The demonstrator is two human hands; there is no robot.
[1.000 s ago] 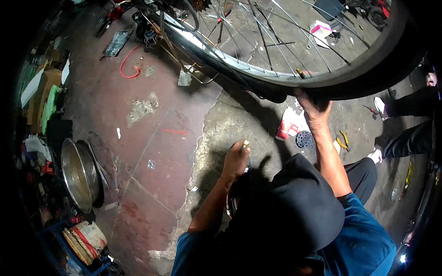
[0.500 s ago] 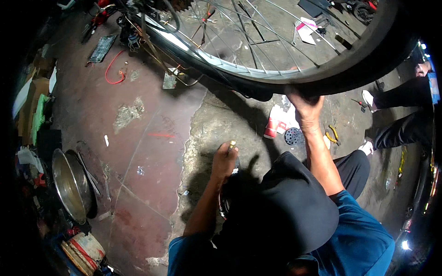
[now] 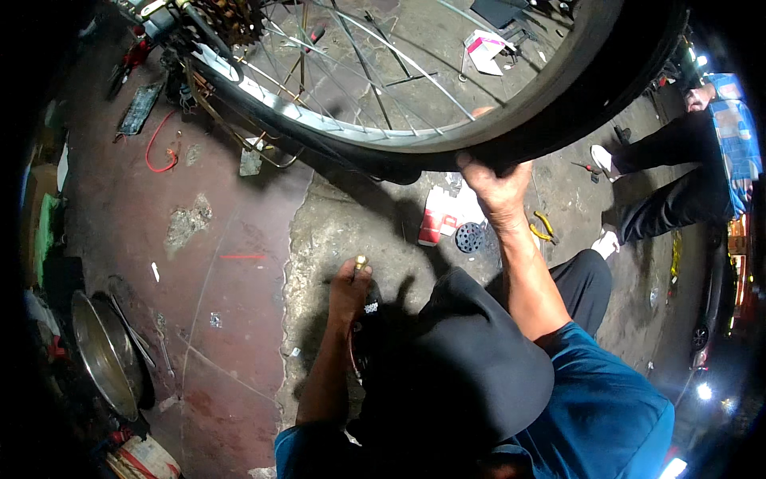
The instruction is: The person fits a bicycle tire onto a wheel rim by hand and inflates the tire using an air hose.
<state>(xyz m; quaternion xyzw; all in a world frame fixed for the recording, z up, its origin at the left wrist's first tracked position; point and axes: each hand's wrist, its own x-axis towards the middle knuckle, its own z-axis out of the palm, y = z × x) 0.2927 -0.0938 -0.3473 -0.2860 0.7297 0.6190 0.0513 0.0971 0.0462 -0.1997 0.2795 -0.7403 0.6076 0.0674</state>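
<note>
My right hand (image 3: 501,191) reaches up and grips the black tyre (image 3: 558,128) of a raised bicycle wheel from below. A fingertip shows on the inner side of the wheel's silver rim (image 3: 359,134); the other fingers are partly hidden behind the tyre. Lower and to the left, my left hand (image 3: 349,294) is closed around a small fitting with a brass-coloured tip (image 3: 361,262). The rest of that fitting is hidden by the hand. Rear sprockets (image 3: 231,22) and spokes show at the top.
On the floor lie a red-and-white box (image 3: 433,215), a black perforated disc (image 3: 470,237) and yellow-handled pliers (image 3: 544,227). A metal basin (image 3: 104,355) stands at left near wrenches. Another person's legs (image 3: 662,152) are at right. A black cap (image 3: 471,359) blocks the lower middle.
The whole view has shifted, so the scene sits farther left. The right hand, blurred before, now shows sharply against the tyre. The left hand keeps its hold on the brass-tipped fitting.
</note>
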